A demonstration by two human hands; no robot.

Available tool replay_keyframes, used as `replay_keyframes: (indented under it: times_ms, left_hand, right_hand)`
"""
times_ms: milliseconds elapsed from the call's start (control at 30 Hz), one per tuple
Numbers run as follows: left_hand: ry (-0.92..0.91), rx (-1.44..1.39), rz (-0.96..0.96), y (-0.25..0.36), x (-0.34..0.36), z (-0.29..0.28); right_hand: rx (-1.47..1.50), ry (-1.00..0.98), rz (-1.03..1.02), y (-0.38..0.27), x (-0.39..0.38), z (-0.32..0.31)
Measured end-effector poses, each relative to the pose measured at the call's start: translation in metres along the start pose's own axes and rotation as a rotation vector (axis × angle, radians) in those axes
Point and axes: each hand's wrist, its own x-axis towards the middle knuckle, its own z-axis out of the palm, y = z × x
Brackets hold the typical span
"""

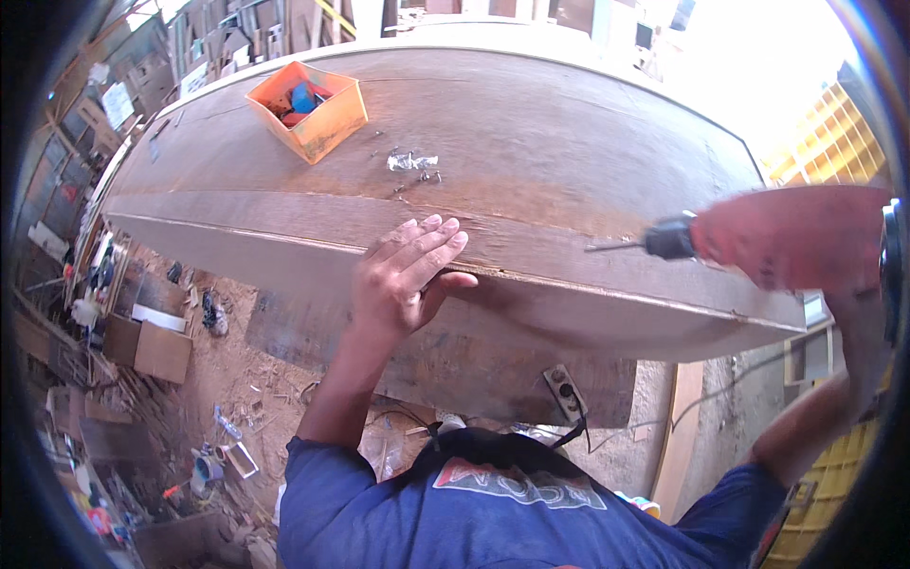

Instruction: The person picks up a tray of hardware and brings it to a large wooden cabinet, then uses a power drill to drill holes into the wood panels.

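Drill clenched in right hand, left hand loosely open, palm-down over wooden board, gripping nothing.

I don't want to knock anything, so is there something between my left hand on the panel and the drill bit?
Nothing visible stands between your left hand and the drill bit; only the panel shows there. The small screws and orange box sit farther back.

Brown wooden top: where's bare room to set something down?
Widest: right of the shiny packet, beyond the drill. Another: between the orange bin and front edge, left of the left hand. Crowded: around the packet, with loose bits.
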Motion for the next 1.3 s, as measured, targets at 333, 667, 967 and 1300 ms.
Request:
replay_keyframes:
  times_ms: [333, 667, 967, 1300]
  left_hand:
    - [0.031, -0.052, -0.02, -0.002, -0.005, 0.004]
    - [0.091, -0.085, -0.081, 0.003, -0.006, -0.002]
    - [0.107, -0.123, -0.102, 0.005, -0.003, -0.002]
    - [0.098, -0.131, -0.084, 0.004, -0.003, 0.003]
  right_hand:
    - [-0.025, -0.328, -0.017, -0.08, 0.093, 0.071]
    - [0.061, -0.249, -0.182, -0.087, 0.107, 0.094]
    - [0.061, -0.248, -0.202, -0.083, 0.11, 0.098]
    - [-0.003, -0.294, -0.275, -0.087, 0.124, 0.092]
